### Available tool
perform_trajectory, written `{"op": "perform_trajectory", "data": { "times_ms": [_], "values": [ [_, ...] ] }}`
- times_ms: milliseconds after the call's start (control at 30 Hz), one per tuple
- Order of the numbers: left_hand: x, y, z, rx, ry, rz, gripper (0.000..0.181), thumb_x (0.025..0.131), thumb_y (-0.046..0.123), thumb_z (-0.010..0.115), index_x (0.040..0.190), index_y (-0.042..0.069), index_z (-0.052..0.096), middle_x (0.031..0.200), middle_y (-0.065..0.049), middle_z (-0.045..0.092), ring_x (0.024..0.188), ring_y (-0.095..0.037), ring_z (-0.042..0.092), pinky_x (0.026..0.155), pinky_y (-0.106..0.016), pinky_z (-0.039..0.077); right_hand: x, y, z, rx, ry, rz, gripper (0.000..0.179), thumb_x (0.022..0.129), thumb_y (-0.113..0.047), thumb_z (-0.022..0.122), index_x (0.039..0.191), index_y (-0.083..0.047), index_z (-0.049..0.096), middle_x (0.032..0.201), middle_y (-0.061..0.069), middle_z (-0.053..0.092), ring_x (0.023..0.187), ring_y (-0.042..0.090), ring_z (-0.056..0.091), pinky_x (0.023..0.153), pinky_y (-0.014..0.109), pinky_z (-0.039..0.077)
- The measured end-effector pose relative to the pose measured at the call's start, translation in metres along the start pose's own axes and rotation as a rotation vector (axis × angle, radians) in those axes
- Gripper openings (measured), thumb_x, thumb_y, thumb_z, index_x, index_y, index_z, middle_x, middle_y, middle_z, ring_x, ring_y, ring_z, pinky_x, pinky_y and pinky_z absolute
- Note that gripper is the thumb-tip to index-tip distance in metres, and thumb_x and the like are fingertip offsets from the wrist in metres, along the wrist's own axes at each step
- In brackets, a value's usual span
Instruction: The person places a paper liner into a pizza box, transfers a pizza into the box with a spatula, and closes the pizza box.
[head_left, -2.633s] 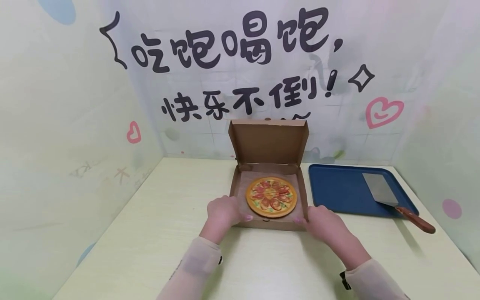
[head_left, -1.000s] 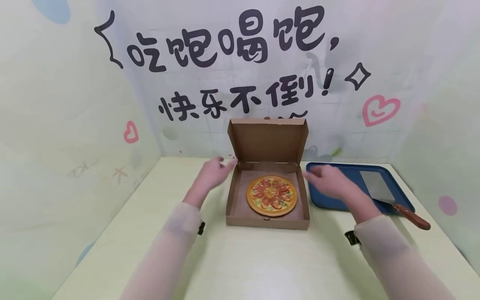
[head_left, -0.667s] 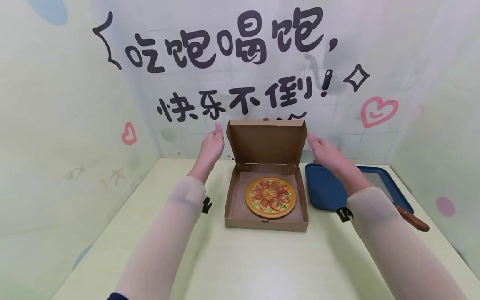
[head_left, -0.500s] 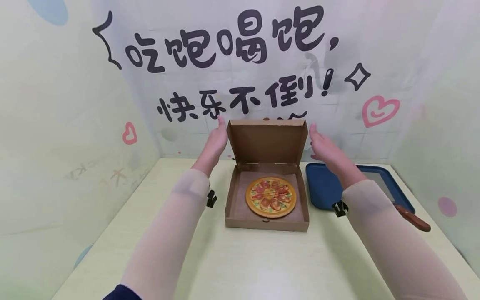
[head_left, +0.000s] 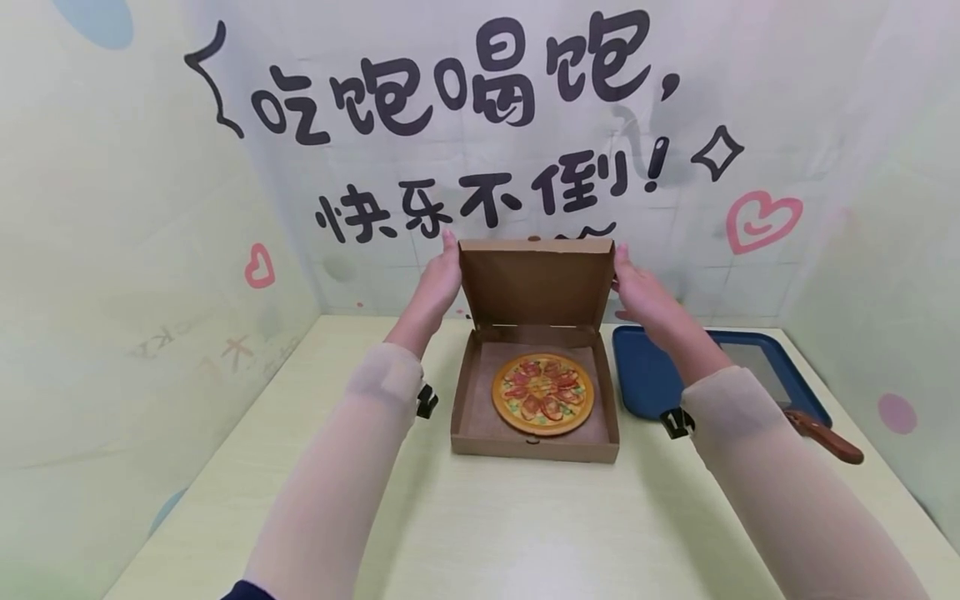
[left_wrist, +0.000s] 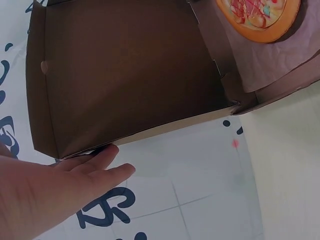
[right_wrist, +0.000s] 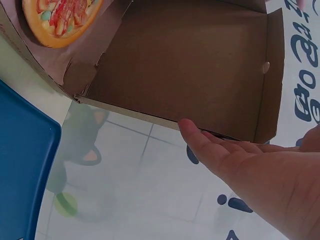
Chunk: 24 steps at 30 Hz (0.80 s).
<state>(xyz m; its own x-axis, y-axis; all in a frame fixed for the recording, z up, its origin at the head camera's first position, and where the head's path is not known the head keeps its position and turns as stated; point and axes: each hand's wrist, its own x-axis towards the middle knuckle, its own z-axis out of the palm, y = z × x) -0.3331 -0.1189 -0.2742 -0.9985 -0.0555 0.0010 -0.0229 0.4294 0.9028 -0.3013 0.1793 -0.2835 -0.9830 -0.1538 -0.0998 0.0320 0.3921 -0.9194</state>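
Observation:
A brown cardboard pizza box (head_left: 534,450) sits on the table, its lid (head_left: 536,287) raised and leaning back. Inside, on a sheet of paper, lies a round toy-like pizza (head_left: 542,393) with red toppings. My left hand (head_left: 438,283) is at the lid's left side, thumb pointing up, fingertips (left_wrist: 107,154) right at the lid's edge. Opposite it, my right hand (head_left: 641,292) meets the lid's right side with its fingers (right_wrist: 200,142) stretched out along the edge. Part of the fingers on both hands is hidden behind the lid.
To the right of the box is a blue tray (head_left: 637,375) bearing a metal pizza server with a wooden handle (head_left: 828,437), partly covered by my right arm. A printed wall (head_left: 375,275) stands close behind the lid, with side walls left and right.
Both hands have left the box's front corners, risen along its sides and closed in on the lid's upper side edges. The box, pizza and tray stay put.

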Motion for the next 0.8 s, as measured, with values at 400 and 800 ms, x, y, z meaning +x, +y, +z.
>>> {"op": "perform_trajectory", "data": {
  "times_ms": [400,800],
  "values": [
    [-0.034,-0.014,-0.007,0.085,0.038,0.071,0.088,0.109,0.069,0.009,0.163,0.008,0.041,0.171,-0.015,0.040,0.160,-0.038,0.034,0.132,-0.054,0.028,-0.041,0.018,0.004,-0.003,-0.085,-0.110,0.087,0.108,-0.066,0.003,0.171,-0.006,0.006,0.179,0.022,0.006,0.166,0.043,0.008,0.127,0.068,0.026],
    [-0.072,-0.047,0.003,0.179,0.033,0.121,0.081,0.113,0.061,0.021,0.158,-0.002,0.045,0.159,-0.025,0.052,0.151,-0.044,0.047,0.125,-0.057,0.039,-0.082,0.049,0.023,-0.067,-0.049,-0.067,0.094,0.108,-0.070,0.009,0.169,0.000,0.009,0.176,0.027,0.014,0.164,0.047,0.016,0.127,0.065,0.030]
  ]
}}
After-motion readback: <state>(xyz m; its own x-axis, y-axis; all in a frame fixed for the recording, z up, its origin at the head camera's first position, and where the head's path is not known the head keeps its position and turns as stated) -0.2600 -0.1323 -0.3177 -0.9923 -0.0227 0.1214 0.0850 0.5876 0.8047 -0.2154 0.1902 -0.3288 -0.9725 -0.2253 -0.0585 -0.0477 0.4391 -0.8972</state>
